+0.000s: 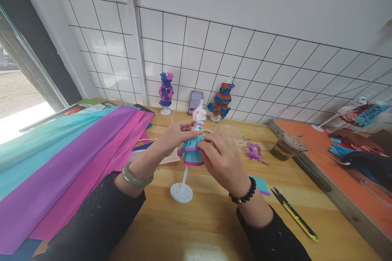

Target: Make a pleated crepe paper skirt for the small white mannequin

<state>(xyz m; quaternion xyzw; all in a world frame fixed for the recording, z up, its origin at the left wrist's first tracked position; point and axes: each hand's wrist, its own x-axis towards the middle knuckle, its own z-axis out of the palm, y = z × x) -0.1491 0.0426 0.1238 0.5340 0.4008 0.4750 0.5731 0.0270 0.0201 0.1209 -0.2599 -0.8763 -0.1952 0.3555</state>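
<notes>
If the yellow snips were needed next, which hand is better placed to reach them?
Probably the right hand: the snips lie on its side of the table. Both hands are at the small dress, but the left hand would have to reach across past the right.

A white miniature dress form [181, 193] stood base-down on the wooden tabletop [165, 224], fitted with a white patterned bodice [199, 116] and two-tiered turquoise fabric skirt [193, 157] edged in magenta.

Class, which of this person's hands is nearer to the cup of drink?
Right. The right hand is at the right side of the small dress, left of the cup; the left hand is at the dress's left side, farther away.
</notes>
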